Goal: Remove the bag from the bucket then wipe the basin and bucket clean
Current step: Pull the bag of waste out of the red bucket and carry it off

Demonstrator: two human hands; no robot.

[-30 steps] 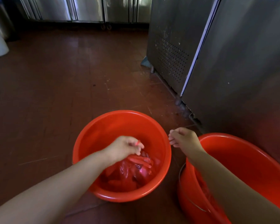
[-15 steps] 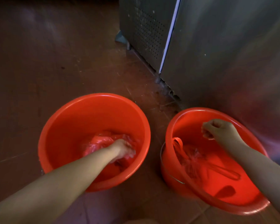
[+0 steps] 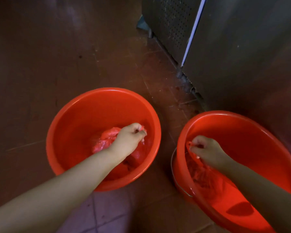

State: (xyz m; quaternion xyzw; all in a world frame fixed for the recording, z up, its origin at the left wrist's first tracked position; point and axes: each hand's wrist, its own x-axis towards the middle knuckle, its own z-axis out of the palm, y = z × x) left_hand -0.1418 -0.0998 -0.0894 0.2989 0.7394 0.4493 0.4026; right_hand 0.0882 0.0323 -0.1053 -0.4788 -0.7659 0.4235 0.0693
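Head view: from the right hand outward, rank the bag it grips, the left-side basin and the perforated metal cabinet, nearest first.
Measured from the right hand:
1. Red bag: pinched in that hand, inside the bucket on the right.
2. Basin: on the floor to the left, where the left hand grips another red bag.
3. Perforated metal cabinet: farthest, at the top of the view.

Open brown floor [image 3: 40, 64] lies wide on the far left; a narrow strip runs between basin [image 3: 91, 101] and bucket [image 3: 242, 121] (tight, perhaps). The steel cabinet [image 3: 250, 56] blocks the right side.
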